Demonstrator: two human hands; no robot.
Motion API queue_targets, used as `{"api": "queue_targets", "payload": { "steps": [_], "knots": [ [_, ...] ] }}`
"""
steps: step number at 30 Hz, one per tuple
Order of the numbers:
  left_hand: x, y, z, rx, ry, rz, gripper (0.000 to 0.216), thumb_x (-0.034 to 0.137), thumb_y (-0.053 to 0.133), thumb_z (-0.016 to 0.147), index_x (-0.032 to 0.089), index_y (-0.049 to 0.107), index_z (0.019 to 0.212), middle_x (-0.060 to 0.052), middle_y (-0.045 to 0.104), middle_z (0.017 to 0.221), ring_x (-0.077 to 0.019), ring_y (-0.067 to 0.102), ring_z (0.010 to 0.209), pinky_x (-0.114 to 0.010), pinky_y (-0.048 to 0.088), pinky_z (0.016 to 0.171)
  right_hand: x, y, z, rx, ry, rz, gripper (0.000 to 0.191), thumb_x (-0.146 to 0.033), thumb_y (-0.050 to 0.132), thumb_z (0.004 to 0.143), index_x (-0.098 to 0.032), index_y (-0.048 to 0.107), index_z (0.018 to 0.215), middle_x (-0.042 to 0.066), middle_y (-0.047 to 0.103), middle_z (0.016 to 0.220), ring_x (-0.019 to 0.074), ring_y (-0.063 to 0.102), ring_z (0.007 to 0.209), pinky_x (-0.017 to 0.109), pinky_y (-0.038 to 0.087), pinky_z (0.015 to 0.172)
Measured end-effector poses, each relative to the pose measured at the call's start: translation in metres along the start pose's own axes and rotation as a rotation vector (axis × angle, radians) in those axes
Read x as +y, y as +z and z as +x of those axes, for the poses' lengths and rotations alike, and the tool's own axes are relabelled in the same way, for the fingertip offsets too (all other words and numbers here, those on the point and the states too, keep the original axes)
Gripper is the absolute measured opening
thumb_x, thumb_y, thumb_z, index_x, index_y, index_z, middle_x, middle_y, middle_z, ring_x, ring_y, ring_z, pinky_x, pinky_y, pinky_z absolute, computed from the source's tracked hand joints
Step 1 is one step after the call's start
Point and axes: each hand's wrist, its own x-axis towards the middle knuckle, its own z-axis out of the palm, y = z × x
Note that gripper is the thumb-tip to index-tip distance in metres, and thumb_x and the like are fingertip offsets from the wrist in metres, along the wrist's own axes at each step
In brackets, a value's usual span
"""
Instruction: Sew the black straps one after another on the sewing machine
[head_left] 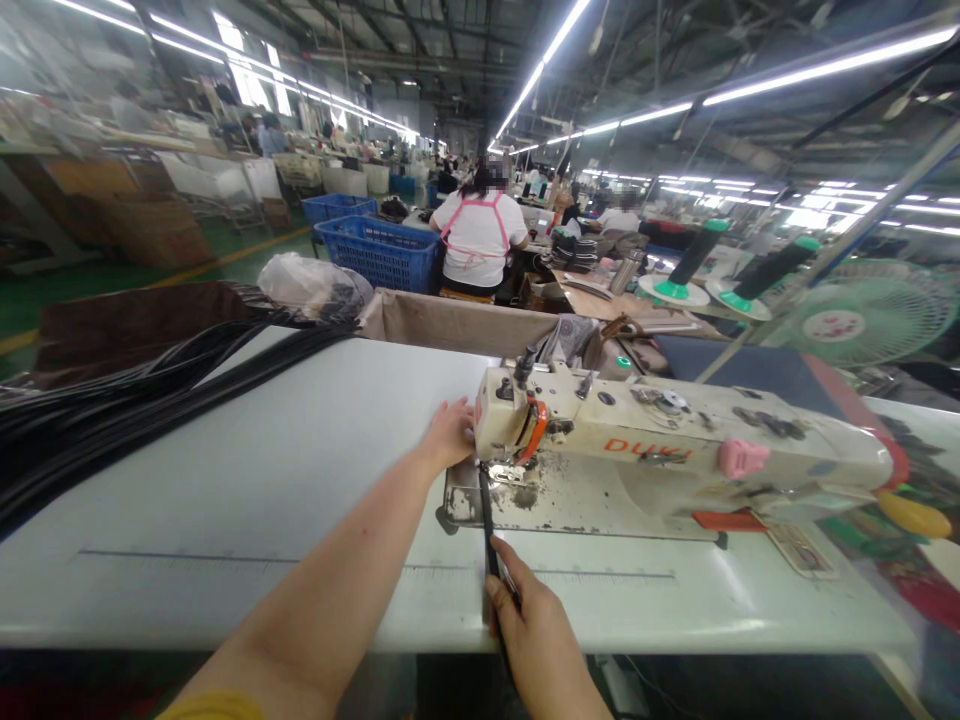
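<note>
A narrow black strap point(487, 510) runs from the front edge of the table up to the presser foot point(506, 472) of a white sewing machine point(660, 450). My right hand point(536, 625) pinches this strap near the table's front edge, with thumb and fingers closed around it. Something small and dark with a pale edge shows between those fingers; its kind is unclear. Beyond the needle area, my left hand point(450, 432) rests just left of the machine head, its fingers stretched forward. The machine head hides part of that hand.
Many long black strips point(150, 400) lie across the table's left side. A ruler line point(225, 557) marks the white tabletop point(337, 610). Behind stand a fabric-lined bin point(465, 322), blue baskets point(379, 255) and a seated person point(480, 235). Thread cones point(694, 260) and a green fan point(862, 315) are right.
</note>
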Motion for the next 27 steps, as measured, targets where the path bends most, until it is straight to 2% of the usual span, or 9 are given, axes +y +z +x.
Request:
{"api": "queue_targets", "payload": {
  "steps": [6, 14, 19, 22, 24, 27],
  "knots": [
    [0.0016, -0.0006, 0.0011, -0.011, -0.055, -0.033, 0.052, 0.009, 0.065, 0.081, 0.025, 0.071, 0.129, -0.011, 0.071, 0.134, -0.0377, 0.054, 0.139, -0.069, 0.020, 0.125, -0.0019, 0.0012, 0.0024, -0.019, 0.044, -0.010, 0.054, -0.034, 0.048, 0.097, -0.015, 0.061, 0.145, 0.013, 0.074, 0.131, 0.0286, 0.071, 0.120, 0.039, 0.056, 0.101],
    [0.0024, -0.0020, -0.0010, -0.011, -0.067, -0.081, 0.030, 0.008, 0.064, 0.080, 0.022, 0.080, 0.101, -0.011, 0.074, 0.128, -0.0390, 0.052, 0.141, -0.068, 0.018, 0.126, -0.0056, 0.0024, 0.0041, -0.004, 0.061, -0.031, 0.053, -0.032, 0.049, 0.096, -0.018, 0.062, 0.145, 0.011, 0.074, 0.131, 0.0294, 0.070, 0.123, 0.040, 0.053, 0.106],
    [0.0046, -0.0054, -0.0021, 0.005, -0.087, -0.156, 0.028, 0.005, 0.062, 0.079, 0.020, 0.080, 0.096, -0.010, 0.074, 0.127, -0.0374, 0.052, 0.140, -0.064, 0.017, 0.127, -0.0033, 0.0049, 0.0051, -0.002, 0.071, -0.055, 0.053, -0.031, 0.047, 0.097, -0.018, 0.059, 0.148, 0.011, 0.073, 0.133, 0.0305, 0.069, 0.125, 0.043, 0.052, 0.107],
    [0.0042, -0.0069, -0.0002, 0.027, -0.134, -0.228, 0.023, 0.007, 0.065, 0.078, 0.021, 0.079, 0.090, -0.009, 0.076, 0.123, -0.0330, 0.059, 0.133, -0.053, 0.031, 0.124, 0.0008, 0.0058, 0.0049, 0.064, -0.006, -0.076, 0.050, -0.029, 0.049, 0.098, -0.022, 0.060, 0.146, 0.011, 0.072, 0.134, 0.0289, 0.067, 0.126, 0.041, 0.052, 0.108],
    [0.0027, -0.0075, 0.0012, 0.055, -0.188, -0.282, 0.018, 0.010, 0.067, 0.077, 0.020, 0.078, 0.088, -0.009, 0.077, 0.120, -0.0302, 0.064, 0.124, -0.044, 0.043, 0.115, 0.0025, 0.0053, 0.0035, 0.135, -0.078, -0.113, 0.047, -0.030, 0.049, 0.099, -0.022, 0.063, 0.143, 0.012, 0.072, 0.129, 0.0274, 0.070, 0.119, 0.038, 0.054, 0.103],
    [-0.0008, -0.0079, 0.0012, 0.123, -0.304, -0.369, 0.011, 0.018, 0.069, 0.077, 0.018, 0.076, 0.086, -0.009, 0.078, 0.111, -0.0281, 0.068, 0.112, -0.038, 0.050, 0.102, 0.0021, 0.0030, 0.0005, 0.224, -0.132, -0.148, 0.042, -0.031, 0.050, 0.099, -0.021, 0.065, 0.137, 0.013, 0.069, 0.120, 0.0266, 0.070, 0.109, 0.040, 0.057, 0.097]
  ]
}}
